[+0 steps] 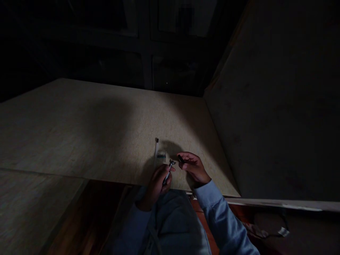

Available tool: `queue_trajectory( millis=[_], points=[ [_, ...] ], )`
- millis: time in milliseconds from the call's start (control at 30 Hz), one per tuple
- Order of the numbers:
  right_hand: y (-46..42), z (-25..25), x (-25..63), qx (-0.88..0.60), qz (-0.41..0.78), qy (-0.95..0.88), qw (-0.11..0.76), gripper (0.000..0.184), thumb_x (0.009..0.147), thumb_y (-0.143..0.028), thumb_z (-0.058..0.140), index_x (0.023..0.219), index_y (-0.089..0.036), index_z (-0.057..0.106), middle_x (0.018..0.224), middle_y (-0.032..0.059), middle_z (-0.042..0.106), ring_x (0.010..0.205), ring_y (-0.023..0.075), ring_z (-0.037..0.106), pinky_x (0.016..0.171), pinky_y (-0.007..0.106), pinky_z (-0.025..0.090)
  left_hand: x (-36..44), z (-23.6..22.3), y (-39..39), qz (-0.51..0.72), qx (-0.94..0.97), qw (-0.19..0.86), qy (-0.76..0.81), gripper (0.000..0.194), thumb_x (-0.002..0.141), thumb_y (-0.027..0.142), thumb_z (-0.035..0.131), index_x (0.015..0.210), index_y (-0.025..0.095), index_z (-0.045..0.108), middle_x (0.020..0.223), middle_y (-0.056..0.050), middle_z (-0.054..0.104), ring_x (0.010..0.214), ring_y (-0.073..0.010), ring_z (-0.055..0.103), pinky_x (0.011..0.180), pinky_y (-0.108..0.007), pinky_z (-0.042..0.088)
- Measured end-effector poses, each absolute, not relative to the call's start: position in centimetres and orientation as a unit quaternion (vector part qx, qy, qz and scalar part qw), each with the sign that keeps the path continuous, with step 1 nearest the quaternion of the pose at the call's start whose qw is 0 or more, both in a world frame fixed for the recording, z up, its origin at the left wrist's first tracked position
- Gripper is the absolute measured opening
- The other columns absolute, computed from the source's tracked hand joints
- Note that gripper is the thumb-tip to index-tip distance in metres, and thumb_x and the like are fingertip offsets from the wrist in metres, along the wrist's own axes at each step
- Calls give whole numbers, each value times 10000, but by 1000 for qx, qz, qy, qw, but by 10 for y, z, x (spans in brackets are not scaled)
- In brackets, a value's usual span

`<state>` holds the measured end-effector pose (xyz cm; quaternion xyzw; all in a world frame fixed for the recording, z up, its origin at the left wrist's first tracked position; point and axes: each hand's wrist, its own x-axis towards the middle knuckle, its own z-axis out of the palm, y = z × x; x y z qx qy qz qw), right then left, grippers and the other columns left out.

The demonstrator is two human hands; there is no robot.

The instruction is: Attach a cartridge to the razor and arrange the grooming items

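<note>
The scene is dim. My left hand (158, 183) is closed around a slim metal razor (168, 171), its head pointing up and away from me. Just to the right, my right hand (193, 165) pinches a small dark piece (181, 158) between its fingertips, close to the razor's head but apart from it. Both hands hover over the near edge of a pale wooden board (106, 134). A narrow light strip (156, 148) and a small dark flat item (161, 155) lie on the board just beyond my hands.
A second pale panel (278, 106) slopes up at the right. Dark cabinet-like shapes (148, 53) stand behind the board. Reddish wood floor (87, 216) shows below left, and a loose cable (281, 232) lies at the lower right. My light blue sleeves fill the bottom.
</note>
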<state>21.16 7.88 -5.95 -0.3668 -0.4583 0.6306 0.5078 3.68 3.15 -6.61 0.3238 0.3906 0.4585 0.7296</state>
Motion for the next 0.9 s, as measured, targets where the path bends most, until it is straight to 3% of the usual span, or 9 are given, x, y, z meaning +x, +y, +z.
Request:
queue_trajectory(
  millis=[267,533,700,900],
  points=[
    [43,-73,253,-501,448,-539,508,396,701,-376,870,1046,-215,759,753,-2,675,719,168,624,723,313,534,46,-59,27,485,330,685,432,557,748,694,696,924,178,582,539,79,545,333,-62,418,331,-179,273],
    [32,-80,259,-536,387,-576,481,433,755,-427,830,1106,-191,741,756,17,693,689,187,631,691,322,533,51,-54,24,485,372,625,485,541,753,695,688,831,161,659,567,-21,652,499,-120,518,471,-212,372],
    [34,-81,258,-539,401,-507,540,454,707,-427,860,1084,-202,743,760,8,677,717,189,617,713,330,524,56,-53,34,486,509,486,519,344,871,500,661,762,186,746,770,-55,723,768,-191,649,716,-255,481],
    [34,-79,259,-535,419,-463,569,473,686,-416,873,1082,-199,732,712,-16,649,677,170,590,701,322,507,69,-56,61,411,623,359,561,220,917,355,631,829,206,767,855,-85,768,798,-212,690,763,-287,479]
  ],
)
